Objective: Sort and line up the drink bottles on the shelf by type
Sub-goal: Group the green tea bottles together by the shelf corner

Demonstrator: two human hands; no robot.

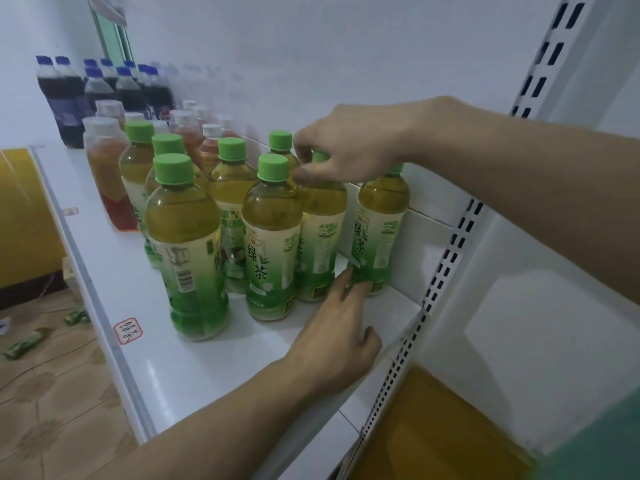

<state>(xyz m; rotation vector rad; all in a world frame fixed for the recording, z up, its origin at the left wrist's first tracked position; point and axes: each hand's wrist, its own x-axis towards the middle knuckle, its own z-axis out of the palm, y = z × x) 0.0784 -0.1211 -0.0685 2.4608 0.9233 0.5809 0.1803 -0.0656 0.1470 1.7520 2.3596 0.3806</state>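
Observation:
Several green tea bottles with green caps stand grouped on the white shelf (pixel 145 341). My right hand (pixel 349 150) grips the cap and neck of one green tea bottle (pixel 323 230) near the back. To its right stands another green tea bottle (pixel 379 237); the fingertips of my left hand (pixel 341 337) touch its base, fingers apart, holding nothing. The nearest bottle (pixel 188 258) is at the front left. Behind the green tea stand orange-red drink bottles (pixel 109 178) with pale caps, and farther back dark cola bottles (pixel 69 98) with blue caps.
A slotted white upright (pixel 446 265) bounds the shelf at the right, and a white back panel (pixel 311 64) rises behind. A small red-framed label (pixel 128 331) sits on the shelf's front edge. Green packets (pixel 24 344) lie on the patterned floor at left.

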